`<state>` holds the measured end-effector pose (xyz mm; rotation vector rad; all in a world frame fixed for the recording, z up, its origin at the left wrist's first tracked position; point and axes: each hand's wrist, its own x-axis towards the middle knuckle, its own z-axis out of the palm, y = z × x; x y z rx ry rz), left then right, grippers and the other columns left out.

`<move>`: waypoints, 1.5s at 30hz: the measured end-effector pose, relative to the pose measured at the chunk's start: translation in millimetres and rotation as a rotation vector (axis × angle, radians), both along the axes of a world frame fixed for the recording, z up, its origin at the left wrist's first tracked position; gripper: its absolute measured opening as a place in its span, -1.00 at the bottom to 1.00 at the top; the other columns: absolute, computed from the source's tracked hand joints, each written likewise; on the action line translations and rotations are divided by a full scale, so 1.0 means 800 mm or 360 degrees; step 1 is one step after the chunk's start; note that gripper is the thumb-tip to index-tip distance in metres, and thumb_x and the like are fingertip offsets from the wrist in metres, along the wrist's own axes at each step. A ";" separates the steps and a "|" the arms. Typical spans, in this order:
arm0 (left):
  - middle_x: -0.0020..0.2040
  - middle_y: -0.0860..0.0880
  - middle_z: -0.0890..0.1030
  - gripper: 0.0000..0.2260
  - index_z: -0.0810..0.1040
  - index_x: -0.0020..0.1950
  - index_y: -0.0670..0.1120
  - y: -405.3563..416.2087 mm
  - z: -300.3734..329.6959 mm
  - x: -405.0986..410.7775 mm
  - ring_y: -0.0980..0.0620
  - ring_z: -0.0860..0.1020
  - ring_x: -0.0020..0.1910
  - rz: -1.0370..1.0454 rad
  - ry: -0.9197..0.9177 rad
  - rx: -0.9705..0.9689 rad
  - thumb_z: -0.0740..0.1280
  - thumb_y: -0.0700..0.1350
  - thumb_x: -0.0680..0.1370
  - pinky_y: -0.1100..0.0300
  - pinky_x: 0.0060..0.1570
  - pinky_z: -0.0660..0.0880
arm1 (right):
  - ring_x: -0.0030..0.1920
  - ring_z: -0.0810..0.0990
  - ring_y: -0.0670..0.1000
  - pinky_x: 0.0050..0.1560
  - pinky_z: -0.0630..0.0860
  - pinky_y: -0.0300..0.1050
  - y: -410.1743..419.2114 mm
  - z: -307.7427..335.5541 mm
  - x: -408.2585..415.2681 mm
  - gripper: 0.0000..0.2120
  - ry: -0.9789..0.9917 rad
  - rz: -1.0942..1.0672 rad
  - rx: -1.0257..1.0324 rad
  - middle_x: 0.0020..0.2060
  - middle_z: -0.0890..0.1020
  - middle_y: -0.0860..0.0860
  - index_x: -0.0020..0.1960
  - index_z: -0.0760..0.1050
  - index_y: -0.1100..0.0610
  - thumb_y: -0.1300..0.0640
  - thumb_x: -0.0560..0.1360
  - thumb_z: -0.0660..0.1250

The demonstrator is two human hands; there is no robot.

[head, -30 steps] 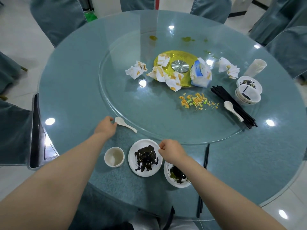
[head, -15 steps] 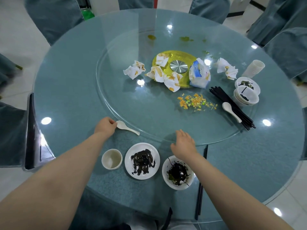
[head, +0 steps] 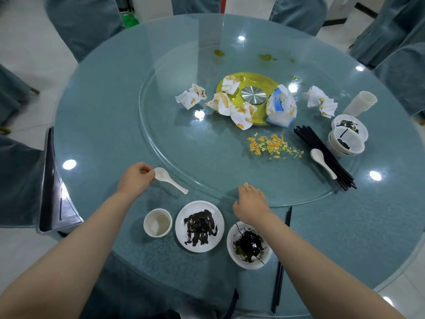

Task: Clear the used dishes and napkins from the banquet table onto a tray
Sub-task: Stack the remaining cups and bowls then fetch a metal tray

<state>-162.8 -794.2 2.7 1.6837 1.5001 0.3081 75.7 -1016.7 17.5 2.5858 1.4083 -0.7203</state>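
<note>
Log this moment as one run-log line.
left hand: pinches spoon bowl | right hand: on turntable rim | plate, cup: untouched

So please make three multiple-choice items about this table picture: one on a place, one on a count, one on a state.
1. Where is the small white empty cup?
A. left of the sauce-smeared round white plate
B. on the glass turntable
C. beside the chopstick bundle

2. How many white ceramic spoons lie on the table?
A. one
B. two
C. four

3. What is the left hand doing?
A. lying flat
B. holding a napkin
C. pinching a spoon's bowl

Answers: 1 A, the cup stands beside the plate's left rim. 2 B, the near spoon and the far spoon. 3 C, its fingertips meet that near spoon's bowl.
</note>
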 end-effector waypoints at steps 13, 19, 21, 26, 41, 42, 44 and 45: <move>-0.28 0.00 0.64 -0.92 0.56 -0.22 0.00 -0.044 0.042 0.072 0.05 0.53 -0.31 -0.0580 -0.0112 0.0044 0.39 -0.09 0.48 0.13 -0.21 0.46 | -0.07 0.56 0.02 -0.10 0.41 -0.14 0.023 0.030 -0.039 -0.81 0.0552 -0.0300 0.0619 -0.11 0.62 -0.04 0.06 0.56 0.07 0.02 0.59 0.22; -0.29 0.06 0.59 -0.90 0.55 -0.23 0.03 -0.080 0.053 0.116 0.08 0.49 -0.31 -0.0778 -0.0056 0.0108 0.38 -0.12 0.48 0.20 -0.26 0.40 | -0.22 0.53 -0.03 -0.25 0.38 -0.17 0.005 0.040 -0.042 -0.88 0.0562 -0.0317 0.0560 -0.32 0.55 -0.12 -0.13 0.52 0.02 0.00 0.53 0.28; -0.26 0.05 0.62 -0.91 0.57 -0.22 0.03 -0.087 0.052 0.126 0.07 0.54 -0.27 -0.0803 -0.0077 0.0068 0.39 -0.11 0.48 0.15 -0.17 0.46 | -0.22 0.55 0.00 -0.26 0.40 -0.16 -0.002 0.038 -0.037 -0.87 0.0535 -0.0367 0.0516 -0.31 0.58 -0.08 -0.14 0.54 0.04 0.01 0.52 0.29; 0.01 0.01 0.67 -0.83 0.62 0.08 -0.05 -0.101 0.047 0.143 0.04 0.61 0.02 -0.1001 -0.0026 0.0023 0.34 -0.02 0.56 0.11 0.11 0.50 | -0.21 0.56 0.05 -0.29 0.36 -0.15 -0.018 0.039 -0.008 -0.85 0.0447 -0.0530 0.0526 -0.31 0.60 -0.01 -0.20 0.54 0.05 0.06 0.51 0.28; 0.44 -0.03 0.41 -0.54 0.35 0.46 -0.06 -0.133 0.013 0.145 -0.04 0.37 0.41 -0.1346 0.0425 0.0295 0.27 -0.03 0.56 0.02 0.36 0.32 | -0.33 0.41 0.14 -0.45 0.21 -0.17 -0.010 0.037 0.125 -0.74 -0.0014 -0.0711 0.0278 -0.44 0.41 0.07 -0.34 0.39 0.20 0.16 0.50 0.23; 0.43 -0.02 0.42 -0.54 0.35 0.46 -0.06 -0.132 0.013 0.143 -0.04 0.37 0.40 -0.1320 0.0436 0.0310 0.26 -0.04 0.56 0.03 0.35 0.33 | -0.31 0.44 0.14 -0.47 0.20 -0.18 -0.006 0.034 0.129 -0.80 -0.0011 -0.0723 0.0256 -0.42 0.43 0.07 -0.28 0.43 0.22 0.16 0.49 0.23; 0.44 -0.01 0.41 -0.54 0.34 0.47 -0.06 -0.128 0.011 0.140 -0.03 0.37 0.41 -0.1282 0.0442 0.0316 0.26 -0.05 0.56 0.04 0.36 0.33 | -0.31 0.47 0.14 -0.50 0.19 -0.21 0.003 0.030 0.133 -0.85 0.0007 -0.0737 0.0214 -0.40 0.47 0.06 -0.21 0.48 0.23 0.17 0.48 0.25; 0.46 -0.01 0.39 -0.54 0.34 0.47 -0.05 -0.126 0.010 0.138 -0.02 0.36 0.42 -0.1266 0.0450 0.0318 0.25 -0.05 0.56 0.05 0.36 0.32 | -0.32 0.47 0.13 -0.50 0.19 -0.21 0.007 0.028 0.134 -0.86 0.0026 -0.0747 0.0201 -0.40 0.48 0.06 -0.19 0.48 0.23 0.17 0.48 0.25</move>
